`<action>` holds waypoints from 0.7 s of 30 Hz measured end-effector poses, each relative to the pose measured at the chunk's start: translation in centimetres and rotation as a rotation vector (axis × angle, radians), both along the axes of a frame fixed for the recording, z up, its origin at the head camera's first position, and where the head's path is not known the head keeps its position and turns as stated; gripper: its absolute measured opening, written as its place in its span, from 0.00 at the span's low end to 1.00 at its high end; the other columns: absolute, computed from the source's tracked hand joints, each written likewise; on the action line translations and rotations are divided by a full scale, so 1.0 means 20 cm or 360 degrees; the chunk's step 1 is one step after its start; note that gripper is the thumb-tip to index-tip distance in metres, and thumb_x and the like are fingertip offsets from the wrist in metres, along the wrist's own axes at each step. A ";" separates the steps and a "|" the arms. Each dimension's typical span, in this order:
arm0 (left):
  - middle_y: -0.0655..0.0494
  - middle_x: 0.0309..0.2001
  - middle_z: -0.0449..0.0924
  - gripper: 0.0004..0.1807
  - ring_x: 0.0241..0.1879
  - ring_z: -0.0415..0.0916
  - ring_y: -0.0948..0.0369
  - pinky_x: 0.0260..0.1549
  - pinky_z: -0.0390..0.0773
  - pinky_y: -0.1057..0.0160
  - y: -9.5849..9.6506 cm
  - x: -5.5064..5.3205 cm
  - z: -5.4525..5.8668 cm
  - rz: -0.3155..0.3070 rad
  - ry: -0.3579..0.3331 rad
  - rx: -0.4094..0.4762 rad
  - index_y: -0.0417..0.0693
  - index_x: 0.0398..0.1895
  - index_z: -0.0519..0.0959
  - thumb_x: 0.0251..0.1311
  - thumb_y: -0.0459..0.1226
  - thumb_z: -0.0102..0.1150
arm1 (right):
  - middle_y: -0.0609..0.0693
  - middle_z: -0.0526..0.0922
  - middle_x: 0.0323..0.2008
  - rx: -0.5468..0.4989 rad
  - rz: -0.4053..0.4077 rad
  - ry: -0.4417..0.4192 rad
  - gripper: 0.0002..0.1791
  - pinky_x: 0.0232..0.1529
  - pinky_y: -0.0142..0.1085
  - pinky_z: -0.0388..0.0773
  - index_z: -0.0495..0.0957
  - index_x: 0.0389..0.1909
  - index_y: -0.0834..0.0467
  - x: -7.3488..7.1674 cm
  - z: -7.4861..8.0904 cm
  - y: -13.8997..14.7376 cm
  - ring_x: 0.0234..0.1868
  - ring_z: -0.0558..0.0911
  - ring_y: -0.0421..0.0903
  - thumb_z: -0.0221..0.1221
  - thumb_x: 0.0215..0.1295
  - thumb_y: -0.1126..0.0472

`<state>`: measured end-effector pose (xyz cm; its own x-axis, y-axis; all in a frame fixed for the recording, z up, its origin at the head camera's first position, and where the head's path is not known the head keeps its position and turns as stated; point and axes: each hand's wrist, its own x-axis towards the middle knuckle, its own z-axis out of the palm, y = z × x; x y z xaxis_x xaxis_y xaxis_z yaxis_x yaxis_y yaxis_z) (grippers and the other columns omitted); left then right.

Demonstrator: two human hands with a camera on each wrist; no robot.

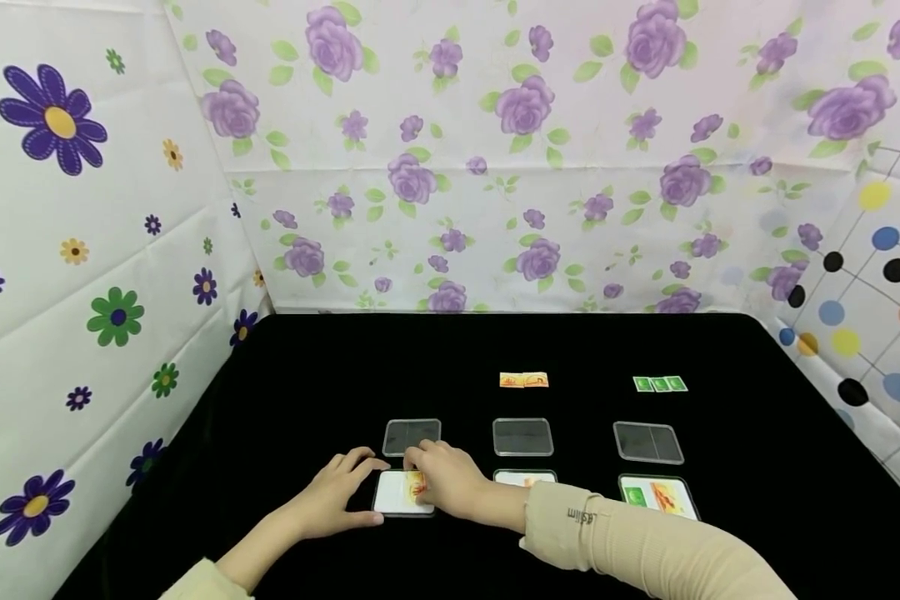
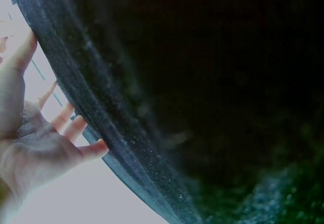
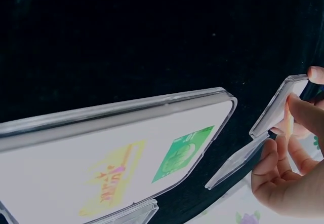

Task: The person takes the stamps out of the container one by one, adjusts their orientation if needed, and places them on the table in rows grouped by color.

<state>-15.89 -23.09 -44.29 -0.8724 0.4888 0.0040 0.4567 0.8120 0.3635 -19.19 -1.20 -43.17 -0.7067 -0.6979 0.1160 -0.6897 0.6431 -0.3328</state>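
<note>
In front of me lies a clear plastic case with a white insert (image 1: 390, 493). My left hand (image 1: 337, 496) is at its left side, thumb by the near corner and fingertips by the far one. In the left wrist view this hand (image 2: 38, 138) has its fingers spread. My right hand (image 1: 453, 481) reaches over the case's right part and pinches a small orange printed paper piece (image 1: 415, 485) at the white surface. From the right wrist, the orange piece (image 3: 289, 120) shows edge-on between thumb and fingers. A clear lid (image 1: 401, 437) lies just behind the case.
A middle case (image 1: 525, 477), partly behind the right forearm, and a right case (image 1: 656, 495) with green and orange pieces stand alongside. Their clear lids (image 1: 522, 437) (image 1: 648, 442) lie behind them. Farther back are orange pieces (image 1: 523, 380) and green pieces (image 1: 660, 384) on the black cloth.
</note>
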 end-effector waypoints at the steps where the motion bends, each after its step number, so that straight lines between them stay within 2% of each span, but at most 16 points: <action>1: 0.38 0.62 0.64 0.36 0.55 0.67 0.41 0.48 0.69 0.33 0.00 0.00 0.00 0.0000 -0.0002 0.0000 0.49 0.60 0.68 0.49 0.53 0.66 | 0.45 0.81 0.35 0.0000 0.0006 -0.0004 0.19 0.36 0.26 0.74 0.78 0.40 0.54 0.00 0.00 0.00 0.35 0.77 0.36 0.72 0.45 0.60; 6: 0.38 0.62 0.63 0.37 0.55 0.66 0.41 0.49 0.68 0.33 -0.01 0.00 0.01 0.0001 -0.0007 -0.0003 0.48 0.60 0.68 0.48 0.53 0.66 | 0.46 0.82 0.38 -0.0009 0.0046 0.0013 0.17 0.39 0.27 0.77 0.78 0.42 0.54 0.01 0.00 0.00 0.39 0.81 0.38 0.69 0.50 0.63; 12: 0.39 0.62 0.64 0.37 0.56 0.66 0.41 0.50 0.68 0.33 0.00 0.00 0.01 0.0010 -0.0016 -0.0008 0.49 0.60 0.68 0.48 0.53 0.67 | 0.45 0.84 0.33 -0.0079 0.0054 0.0077 0.07 0.34 0.26 0.75 0.78 0.34 0.54 0.01 -0.02 0.02 0.34 0.80 0.37 0.64 0.56 0.66; 18: 0.39 0.62 0.64 0.37 0.56 0.66 0.41 0.49 0.68 0.34 0.00 0.00 0.01 0.0010 -0.0018 -0.0009 0.49 0.60 0.68 0.47 0.53 0.67 | 0.44 0.80 0.26 -0.0160 0.0023 0.0091 0.06 0.27 0.24 0.69 0.75 0.27 0.54 0.00 -0.02 0.06 0.28 0.74 0.35 0.64 0.56 0.65; 21: 0.39 0.62 0.63 0.37 0.56 0.66 0.41 0.49 0.68 0.34 0.00 0.00 0.01 0.0021 -0.0026 -0.0005 0.49 0.60 0.68 0.47 0.52 0.67 | 0.44 0.76 0.23 -0.0217 0.0009 0.0048 0.06 0.26 0.23 0.66 0.76 0.26 0.54 -0.02 -0.01 0.08 0.26 0.69 0.34 0.64 0.56 0.65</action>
